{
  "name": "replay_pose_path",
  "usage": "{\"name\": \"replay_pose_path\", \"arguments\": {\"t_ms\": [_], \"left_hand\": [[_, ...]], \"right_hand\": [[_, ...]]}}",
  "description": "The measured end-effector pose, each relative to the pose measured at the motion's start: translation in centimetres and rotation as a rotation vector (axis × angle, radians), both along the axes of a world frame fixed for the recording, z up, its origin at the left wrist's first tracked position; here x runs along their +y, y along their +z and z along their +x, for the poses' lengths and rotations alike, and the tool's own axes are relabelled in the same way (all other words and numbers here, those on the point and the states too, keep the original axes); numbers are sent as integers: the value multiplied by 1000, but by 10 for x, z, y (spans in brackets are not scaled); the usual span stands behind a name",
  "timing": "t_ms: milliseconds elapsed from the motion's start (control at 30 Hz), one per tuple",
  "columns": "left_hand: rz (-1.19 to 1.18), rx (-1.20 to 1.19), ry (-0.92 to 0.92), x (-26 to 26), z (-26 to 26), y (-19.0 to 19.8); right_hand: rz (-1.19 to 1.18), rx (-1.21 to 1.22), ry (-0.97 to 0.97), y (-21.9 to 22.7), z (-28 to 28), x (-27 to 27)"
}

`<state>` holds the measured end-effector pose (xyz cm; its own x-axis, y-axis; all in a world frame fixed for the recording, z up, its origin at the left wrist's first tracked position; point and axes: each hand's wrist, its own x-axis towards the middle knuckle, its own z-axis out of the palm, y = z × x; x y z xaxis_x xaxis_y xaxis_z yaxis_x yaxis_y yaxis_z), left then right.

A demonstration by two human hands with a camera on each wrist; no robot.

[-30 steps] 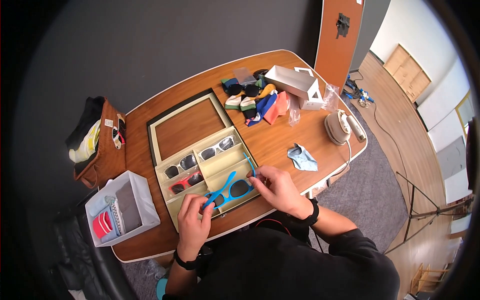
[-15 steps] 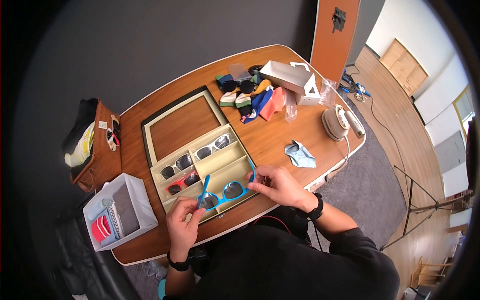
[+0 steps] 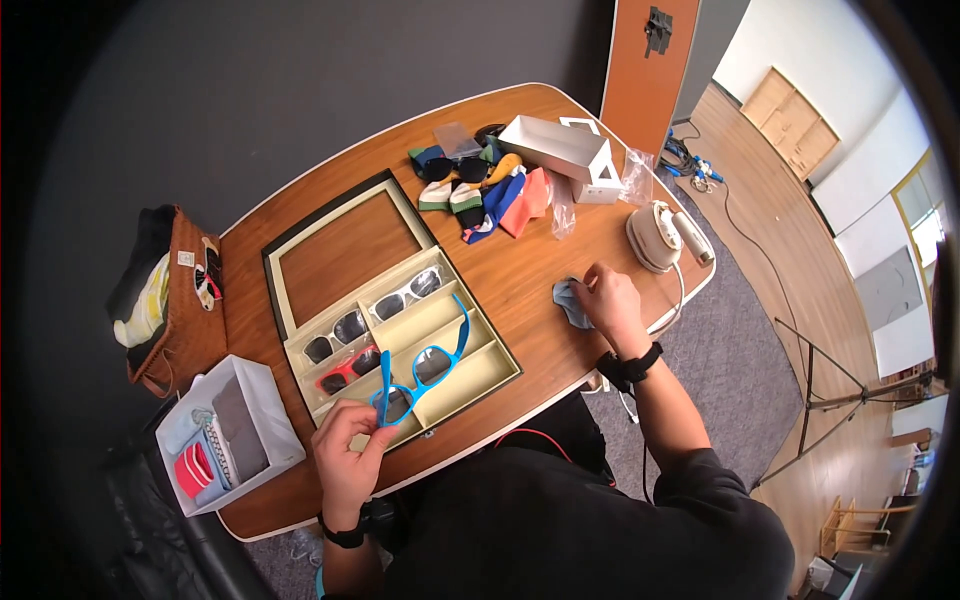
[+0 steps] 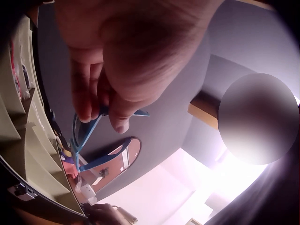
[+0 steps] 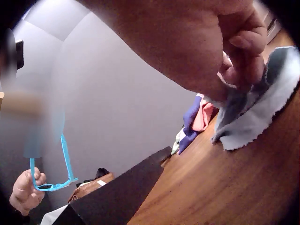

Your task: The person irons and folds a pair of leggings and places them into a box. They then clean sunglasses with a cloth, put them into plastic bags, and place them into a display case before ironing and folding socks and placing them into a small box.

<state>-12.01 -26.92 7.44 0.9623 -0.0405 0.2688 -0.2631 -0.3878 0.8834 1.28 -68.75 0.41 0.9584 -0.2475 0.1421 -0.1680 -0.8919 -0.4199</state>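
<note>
My left hand (image 3: 350, 455) pinches blue-framed sunglasses (image 3: 433, 366) at one lens corner, holding them over the display case (image 3: 488, 376) with both temples unfolded upward. In the left wrist view, thumb and fingers close on the blue frame (image 4: 96, 164). To the right of the case, my right hand (image 3: 612, 308) pinches a crumpled light blue cloth (image 3: 568, 303) at the tabletop. The right wrist view shows the cloth (image 5: 253, 115) bunched under those fingertips, its jagged edge spread on the wood. White-framed sunglasses (image 3: 424, 284), a second pale pair (image 3: 349, 327) and a red pair (image 3: 366, 361) occupy case compartments.
The case's framed lid (image 3: 280, 285) lies folded back. Behind are patterned socks (image 3: 490, 213) with black sunglasses (image 3: 472, 169), and a white box (image 3: 555, 145). A corded white appliance (image 3: 652, 235) stands right. Leftward are a white bin (image 3: 278, 430) and brown basket (image 3: 185, 310).
My right hand has let go of the sunglasses' right temple, moved right and taken hold of the cloth. The left hand keeps holding the sunglasses, now alone.
</note>
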Motion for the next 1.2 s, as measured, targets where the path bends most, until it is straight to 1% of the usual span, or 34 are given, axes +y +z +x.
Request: {"name": "replay_pose_path", "arguments": {"t_ms": [67,133,167,233,267,333,367,400,433,467,500,533,600,633,700,733,800,867,900,967,1133,1200], "left_hand": [[-21,17,-6,-1,0,-2],[-22,47,-40,-1,0,-4],[-22,49,-35,0,-1,-5],[-103,116,-114,1,-3,-5],[-105,119,-116,2,-4,-7],[-180,192,-117,3,-3,-12],[-181,192,-115,3,-3,-12],[-218,254,-111,2,-3,-11],[-253,314,-101,2,-2,-9],[-246,314,-77,0,-1,-8],[-321,319,-102,-2,0,-11],[-394,327,-122,-3,-1,-12],[-449,326,-114,-7,1,-12],[-471,329,-105,-9,2,-13],[-447,288,-77,-16,4,-11],[-425,250,-63,-18,4,-11],[-396,221,-44,-21,4,-15],[-217,60,-31,-26,5,-17],[-217,60,-32,-29,6,-15],[-31,-54,-32,-34,7,-7],[53,-96,-45,-50,4,7],[150,-164,-52,-53,2,7]], "right_hand": [[-38,-20,38,-2,0,-2],[43,-113,1,3,-3,-1],[44,-110,6,7,-3,-3],[188,-102,23,21,-4,-8],[187,-99,21,28,-9,-7],[-46,-123,-46,43,-12,-1],[-76,-190,-24,45,-12,-3],[-75,-186,-22,48,-14,-7],[105,-129,-32,53,-14,-11],[292,-68,-29,56,-11,-12],[344,-78,12,55,-13,-11],[630,-16,115,60,-18,-9],[982,55,174,69,-31,9],[989,66,188,69,-35,19],[1402,114,83,69,-46,41],[1472,181,115,64,-52,46],[1726,225,249,35,-59,54],[1854,300,256,39,-65,82],[1923,312,303,36,-66,94],[1936,316,306,39,-66,117],[1972,295,323,36,-62,147],[1975,239,288,41,-63,156]]}}
